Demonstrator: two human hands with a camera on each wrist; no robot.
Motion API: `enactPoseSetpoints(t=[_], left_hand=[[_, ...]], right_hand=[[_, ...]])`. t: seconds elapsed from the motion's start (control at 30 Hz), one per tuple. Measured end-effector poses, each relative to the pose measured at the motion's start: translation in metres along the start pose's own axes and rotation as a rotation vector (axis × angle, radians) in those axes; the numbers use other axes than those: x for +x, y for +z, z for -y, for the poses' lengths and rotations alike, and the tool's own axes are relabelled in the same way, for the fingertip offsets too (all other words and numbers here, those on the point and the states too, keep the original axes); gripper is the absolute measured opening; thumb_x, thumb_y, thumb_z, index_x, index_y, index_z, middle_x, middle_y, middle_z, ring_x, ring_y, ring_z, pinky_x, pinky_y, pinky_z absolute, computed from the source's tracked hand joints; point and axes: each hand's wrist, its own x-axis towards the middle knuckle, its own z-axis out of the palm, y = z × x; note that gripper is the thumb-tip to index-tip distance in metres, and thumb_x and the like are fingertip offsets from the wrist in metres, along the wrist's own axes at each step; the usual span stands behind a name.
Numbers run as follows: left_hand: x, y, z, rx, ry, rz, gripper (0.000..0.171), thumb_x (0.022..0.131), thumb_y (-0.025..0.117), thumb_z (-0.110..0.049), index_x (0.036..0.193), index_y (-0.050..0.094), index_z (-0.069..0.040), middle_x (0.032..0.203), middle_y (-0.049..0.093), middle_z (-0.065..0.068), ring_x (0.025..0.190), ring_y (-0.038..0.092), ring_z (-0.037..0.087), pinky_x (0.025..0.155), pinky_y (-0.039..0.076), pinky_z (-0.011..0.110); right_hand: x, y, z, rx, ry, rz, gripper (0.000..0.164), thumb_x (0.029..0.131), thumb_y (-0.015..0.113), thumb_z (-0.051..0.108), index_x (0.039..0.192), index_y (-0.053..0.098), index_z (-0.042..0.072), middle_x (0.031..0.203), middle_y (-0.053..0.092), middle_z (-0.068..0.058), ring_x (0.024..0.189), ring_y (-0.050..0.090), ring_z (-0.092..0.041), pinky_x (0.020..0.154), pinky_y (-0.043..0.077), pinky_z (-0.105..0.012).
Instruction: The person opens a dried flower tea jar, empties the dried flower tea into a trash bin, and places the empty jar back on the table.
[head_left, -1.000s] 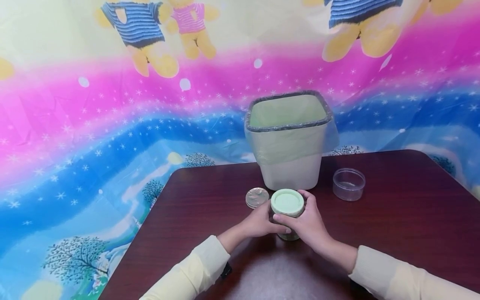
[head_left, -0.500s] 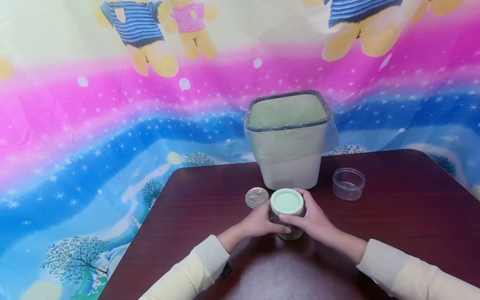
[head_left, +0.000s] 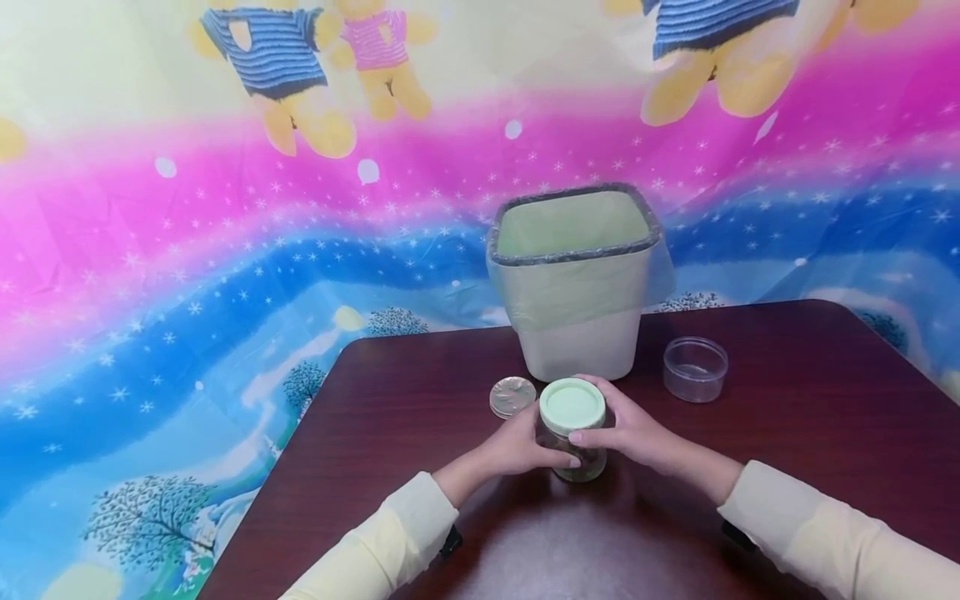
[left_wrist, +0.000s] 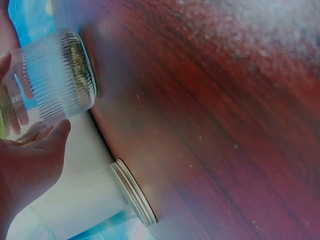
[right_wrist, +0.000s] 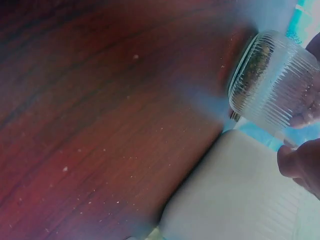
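Observation:
A ribbed glass jar (head_left: 591, 468) stands upright on the table, its pale green lid (head_left: 572, 405) on top. Something dark and grainy lies at the jar's bottom (left_wrist: 79, 62), as the left wrist view shows. My left hand (head_left: 513, 442) grips the glass from the left, thumb across the front. From the right, my right hand (head_left: 639, 432) holds the top of the jar, thumb at the lid's lower edge and fingers behind it. In the right wrist view, the ribbed jar (right_wrist: 274, 75) has my right hand's fingers near its upper end, partly cut off by the frame.
Behind the jar stands a white bin (head_left: 581, 333) with a thin plastic liner over its rim. A short stack of round metal lids (head_left: 513, 397) lies left of the jar. A small clear round tub (head_left: 695, 371) sits at the right on the dark table (head_left: 810, 433).
My right hand has turned round the jar's top, its thumb sliding right along the front and its forearm swinging outward. My left hand and the jar stay put.

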Motion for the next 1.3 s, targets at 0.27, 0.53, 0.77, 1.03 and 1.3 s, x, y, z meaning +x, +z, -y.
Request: enactPoseSetpoints(t=[0.27, 0.53, 0.77, 1.03, 1.3], left_hand=[[0.0, 0.001, 0.001, 0.005, 0.006, -0.003, 0.078, 0.074, 0.086, -0.016, 0.139, 0.042, -0.014, 0.126, 0.056, -0.005, 0.115, 0.052, 0.006, 0.099, 0.041, 0.025], [0.001, 0.001, 0.001, -0.038, 0.008, 0.012, 0.076, 0.076, 0.085, -0.015, 0.138, 0.043, -0.015, 0.126, 0.056, -0.006, 0.116, 0.052, 0.006, 0.099, 0.042, 0.025], [0.002, 0.0, 0.0, 0.012, 0.004, 0.013, 0.077, 0.075, 0.086, -0.018, 0.138, 0.042, -0.019, 0.124, 0.056, -0.008, 0.112, 0.054, 0.005, 0.098, 0.042, 0.024], [0.002, 0.001, 0.001, -0.025, -0.011, 0.017, 0.077, 0.076, 0.085, -0.015, 0.14, 0.041, -0.017, 0.126, 0.055, -0.005, 0.113, 0.054, 0.006, 0.096, 0.044, 0.025], [0.001, 0.002, 0.0, -0.068, 0.02, 0.018, 0.078, 0.075, 0.083, -0.005, 0.141, 0.04, -0.01, 0.13, 0.054, 0.001, 0.117, 0.052, 0.008, 0.098, 0.043, 0.025]], right_hand=[[0.0, 0.01, 0.014, -0.139, -0.003, -0.189, 0.086, 0.076, 0.083, 0.016, 0.142, 0.032, -0.005, 0.14, 0.043, -0.024, 0.121, 0.049, -0.037, 0.096, 0.044, -0.038], [-0.004, 0.029, 0.034, -0.161, 0.118, -0.331, 0.098, 0.073, 0.086, 0.025, 0.144, 0.027, -0.008, 0.139, 0.04, -0.024, 0.124, 0.043, -0.036, 0.102, 0.036, -0.048], [-0.002, 0.036, 0.036, -0.267, 0.151, -0.325, 0.106, 0.069, 0.088, 0.037, 0.143, 0.027, -0.007, 0.143, 0.034, -0.025, 0.121, 0.043, -0.036, 0.099, 0.036, -0.049], [0.0, 0.035, 0.031, -0.338, 0.156, -0.343, 0.096, 0.067, 0.089, 0.034, 0.136, 0.037, -0.01, 0.13, 0.044, -0.026, 0.113, 0.048, -0.037, 0.094, 0.04, -0.048], [0.001, 0.029, 0.025, -0.327, 0.105, -0.314, 0.083, 0.067, 0.09, 0.034, 0.128, 0.048, -0.004, 0.121, 0.051, -0.019, 0.107, 0.052, -0.032, 0.089, 0.042, -0.044]])
